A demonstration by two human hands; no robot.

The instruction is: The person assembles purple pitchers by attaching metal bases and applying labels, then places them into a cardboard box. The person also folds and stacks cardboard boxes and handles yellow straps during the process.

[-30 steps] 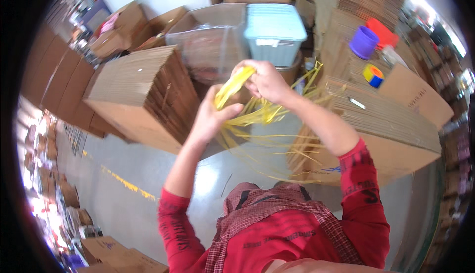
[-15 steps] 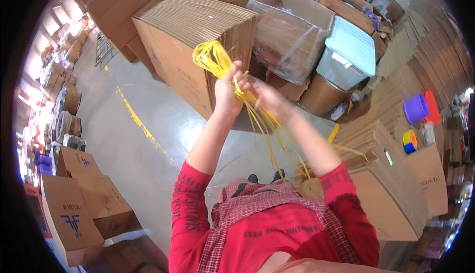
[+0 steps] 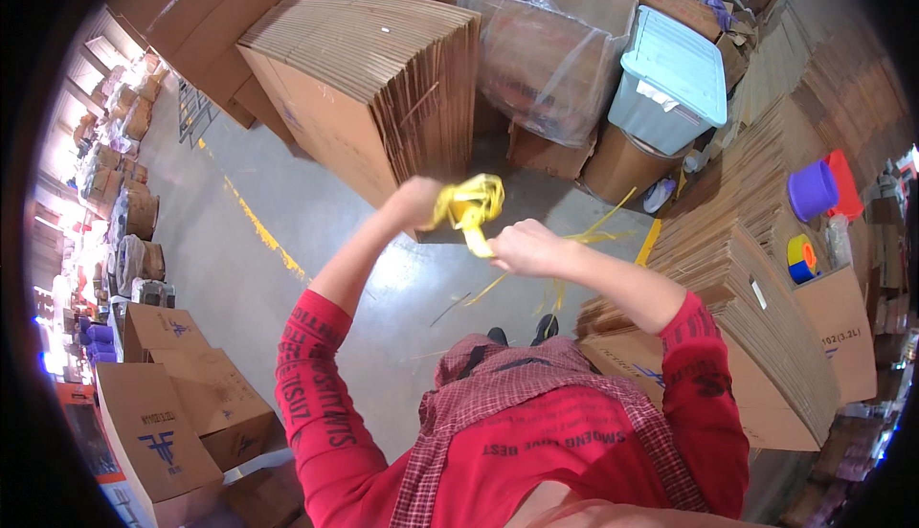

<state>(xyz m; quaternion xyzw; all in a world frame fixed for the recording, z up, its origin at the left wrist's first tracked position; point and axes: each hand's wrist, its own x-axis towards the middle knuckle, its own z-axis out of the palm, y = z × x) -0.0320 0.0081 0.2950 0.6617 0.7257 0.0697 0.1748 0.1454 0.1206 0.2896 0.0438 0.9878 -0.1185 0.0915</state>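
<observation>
from far off, through the head view, i look first at the edges: the left stack of flat cardboard has its near corner close behind the left hand, and the right stack of flat cardboard sits under the right forearm. gray floor shows between the two stacks, below the hands and down to the dark shoes. the yellow strap bundle is up in the air between the two hands, in front of the body. my left hand has its fingers bent around the bundle's left side, but they are blurry and partly hidden. my right hand is curled into a fist on the strap's lower end, and thin yellow strands stick out behind it. a worn yellow line runs along the floor on the left. past the hands, a light blue bin sits on a round brown drum. on the right side i see a purple roll next to a red thing.
</observation>
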